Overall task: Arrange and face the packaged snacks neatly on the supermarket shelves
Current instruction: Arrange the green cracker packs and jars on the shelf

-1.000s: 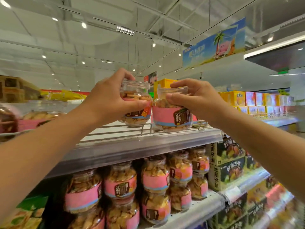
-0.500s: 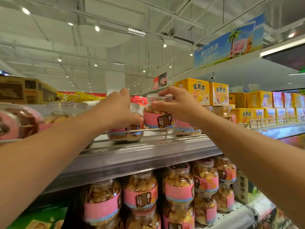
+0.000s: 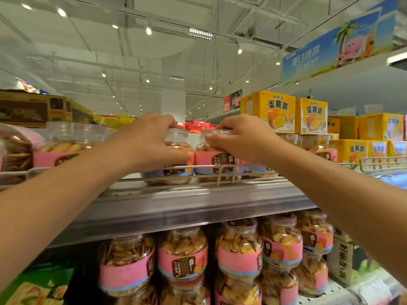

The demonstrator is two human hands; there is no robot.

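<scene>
both hands reach up to the grey metal top shelf [image 3: 198, 201]. the left hand [image 3: 145, 142] curls its fingers over the lid and side of a clear plastic biscuit jar with a pink label [image 3: 174, 170]; the right hand [image 3: 240, 139] grips a second clear pink-labelled jar [image 3: 217, 165] the same way, thumb on its front. the two jars stand touching, just behind the white wire front rail [image 3: 220, 167]. bare shelf lies left of them, before another clear jar [image 3: 66, 144]. yellow cardboard boxes [image 3: 273, 113] stand near on the right.
</scene>
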